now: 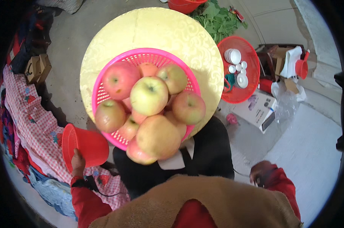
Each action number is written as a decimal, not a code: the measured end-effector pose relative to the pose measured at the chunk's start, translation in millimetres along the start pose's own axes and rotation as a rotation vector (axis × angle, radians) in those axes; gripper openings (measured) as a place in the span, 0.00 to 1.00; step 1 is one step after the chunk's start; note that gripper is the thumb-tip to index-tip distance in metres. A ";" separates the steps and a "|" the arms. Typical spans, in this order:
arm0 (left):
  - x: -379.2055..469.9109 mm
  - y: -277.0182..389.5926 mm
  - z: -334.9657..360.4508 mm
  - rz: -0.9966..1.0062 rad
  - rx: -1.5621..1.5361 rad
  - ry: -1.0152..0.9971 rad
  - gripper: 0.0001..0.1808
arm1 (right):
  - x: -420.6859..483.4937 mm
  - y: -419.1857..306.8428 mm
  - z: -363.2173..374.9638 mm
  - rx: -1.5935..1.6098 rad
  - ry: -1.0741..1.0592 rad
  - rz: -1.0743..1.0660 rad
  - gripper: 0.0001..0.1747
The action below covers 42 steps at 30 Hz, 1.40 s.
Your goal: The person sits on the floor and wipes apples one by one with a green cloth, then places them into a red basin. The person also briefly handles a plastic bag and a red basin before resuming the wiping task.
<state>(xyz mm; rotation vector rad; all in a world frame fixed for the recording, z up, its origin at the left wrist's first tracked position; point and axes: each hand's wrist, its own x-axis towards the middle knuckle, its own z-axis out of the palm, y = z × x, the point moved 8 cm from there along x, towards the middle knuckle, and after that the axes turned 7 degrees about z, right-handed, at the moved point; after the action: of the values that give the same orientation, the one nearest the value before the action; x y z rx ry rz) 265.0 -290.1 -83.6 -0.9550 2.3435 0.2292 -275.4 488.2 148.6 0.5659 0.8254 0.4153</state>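
My left hand (78, 162) grips the rim of a red plastic bucket (93, 146), which is tilted on its side at the left with its mouth facing left. At the lower right, my right hand (259, 172) hangs low beside my body with curled fingers. Something small and dark shows at it, too unclear to name. Before me a pink plastic basket (149, 50) stands on a round table with a yellow patterned cloth (109, 42). Apples (149, 95) are heaped in it above the rim, and a few at the front hang over the near edge.
Right of the table, a red basin (228, 95) holds white bowls (234, 56) and cups. Leafy greens (217, 21) and another red bucket (186, 5) are on the floor behind. A white box (256, 107) lies at right. Checked cloth (32, 99) covers the left side.
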 end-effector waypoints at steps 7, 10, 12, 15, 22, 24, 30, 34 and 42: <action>1.4 54.3 61.7 0.004 -0.028 0.127 0.30 | 48.2 -112.5 -131.4 -0.357 0.638 -0.252 0.15; 8.1 94.9 65.0 0.066 -0.049 0.218 0.23 | 37.3 -174.9 -167.2 -0.820 1.233 -0.481 0.17; 11.1 118.7 70.7 0.098 -0.081 0.264 0.20 | 37.6 -195.3 -178.2 -0.959 1.275 -0.670 0.17; 16.2 147.2 87.2 0.100 -0.089 0.336 0.13 | 36.9 -219.1 -216.7 -1.022 1.324 -0.626 0.17; -7.7 203.5 140.7 0.157 -0.114 0.372 0.14 | 9.1 -256.6 -238.3 -1.110 1.436 -0.487 0.17; -21.9 204.3 141.6 0.073 -0.110 0.457 0.11 | -4.7 -261.4 -225.6 -1.121 1.465 -0.447 0.17; -68.2 208.1 148.9 -0.084 -0.204 0.668 0.13 | -24.8 -257.5 -184.6 -1.111 1.558 -0.460 0.17; -94.6 173.2 157.5 -0.278 -0.622 0.864 0.16 | 15.6 -217.0 -177.7 -1.076 1.527 -0.399 0.17; -202.2 86.4 278.3 -0.847 -1.193 1.680 0.23 | 42.6 -180.1 -178.6 -0.989 1.524 -0.354 0.17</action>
<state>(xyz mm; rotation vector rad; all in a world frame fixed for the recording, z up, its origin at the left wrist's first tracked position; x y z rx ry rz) 448.5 -8.3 -196.4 -3.6997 2.3851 0.6595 -365.5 426.4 -84.3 -0.9953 1.9120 0.8404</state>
